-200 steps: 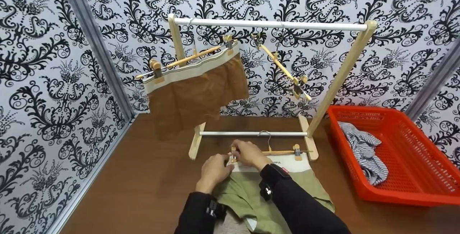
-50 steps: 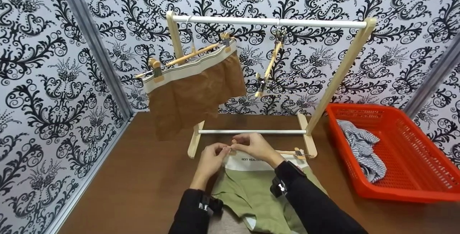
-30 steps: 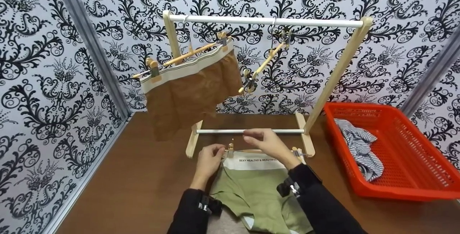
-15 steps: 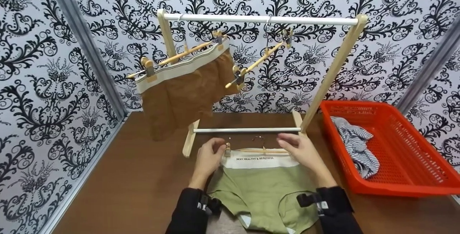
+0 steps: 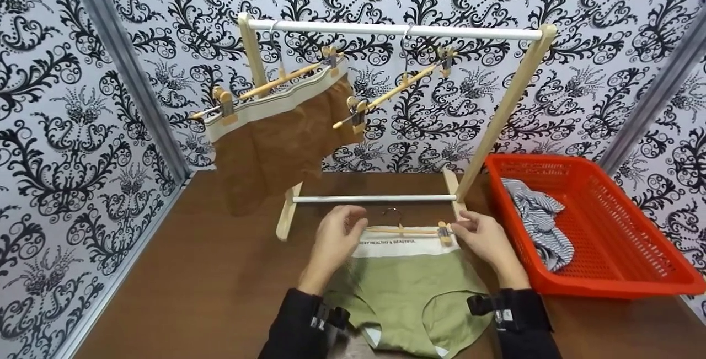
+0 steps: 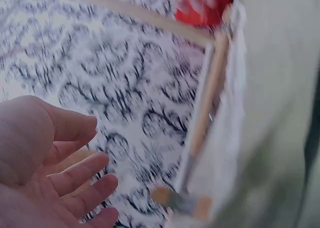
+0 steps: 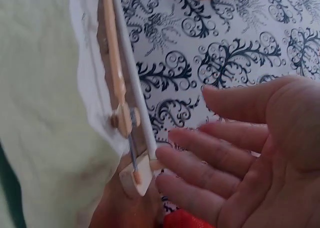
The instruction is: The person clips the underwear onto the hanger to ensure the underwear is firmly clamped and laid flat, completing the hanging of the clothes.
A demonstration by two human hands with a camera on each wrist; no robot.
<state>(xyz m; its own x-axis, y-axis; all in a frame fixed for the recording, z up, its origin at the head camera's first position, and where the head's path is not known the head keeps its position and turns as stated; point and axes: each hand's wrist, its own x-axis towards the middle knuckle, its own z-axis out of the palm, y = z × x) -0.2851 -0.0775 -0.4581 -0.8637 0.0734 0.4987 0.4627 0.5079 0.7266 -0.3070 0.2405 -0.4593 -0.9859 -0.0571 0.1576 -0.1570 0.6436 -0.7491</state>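
Note:
Green briefs (image 5: 413,284) with a white printed waistband lie flat on the table, clipped to a wooden clip hanger (image 5: 411,231) whose metal hook points away from me. My left hand (image 5: 337,240) is beside the hanger's left end. The left wrist view shows its fingers loose and holding nothing, apart from the left clip (image 6: 187,204). Just beyond the right clip (image 5: 444,233) is my right hand (image 5: 488,240); in the right wrist view its fingers are extended, with none around the hanger. In the head view the left clip is hidden behind my left hand.
Behind stands a wooden rack with a white rail (image 5: 386,28). Brown shorts (image 5: 276,146) hang from it on a clip hanger, beside a bare clip hanger (image 5: 400,87). At right, a red basket (image 5: 618,287) holds a striped grey cloth (image 5: 538,224).
My right hand has moved from the left clip across to the hanger's right end. My left hand has come off the left clip. The bare hanger on the rail has turned.

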